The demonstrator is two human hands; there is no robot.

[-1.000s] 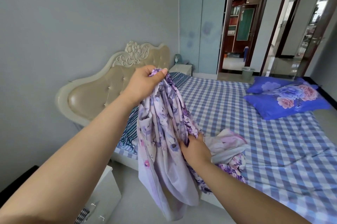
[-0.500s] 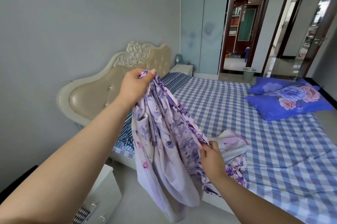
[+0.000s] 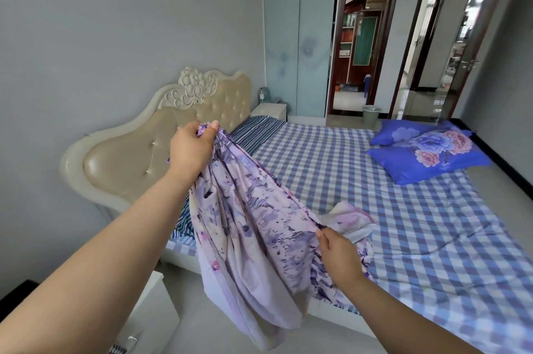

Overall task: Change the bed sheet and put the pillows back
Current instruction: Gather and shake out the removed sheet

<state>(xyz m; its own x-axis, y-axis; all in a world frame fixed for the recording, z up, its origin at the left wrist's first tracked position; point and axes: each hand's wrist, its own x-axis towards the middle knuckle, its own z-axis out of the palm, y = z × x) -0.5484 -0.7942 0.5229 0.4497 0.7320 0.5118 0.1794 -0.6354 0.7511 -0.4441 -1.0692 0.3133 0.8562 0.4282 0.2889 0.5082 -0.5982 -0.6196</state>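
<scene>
A lilac floral bed sheet (image 3: 248,226) hangs bunched between my hands above the near edge of the bed. My left hand (image 3: 191,147) grips one end of it high up, in front of the headboard. Lower and to the right, my right hand (image 3: 339,254) pinches the sheet's edge near the mattress. The rest of the sheet lies crumpled on the bed by my right hand. A blue-and-white checked sheet (image 3: 418,232) covers the bed. Two blue floral pillows (image 3: 427,151) lie stacked at the bed's far side.
A padded beige headboard (image 3: 121,160) stands against the left wall. White nightstands stand below my left arm (image 3: 155,313) and beyond the bed (image 3: 269,110). A wardrobe (image 3: 300,42), a waste bin (image 3: 371,114) and open doorways lie behind the bed. Striped bedding (image 3: 253,131) shows near the headboard.
My hands have drawn apart along the sheet: the left moved left, the right slid right and down, and the fabric between them stretched out.
</scene>
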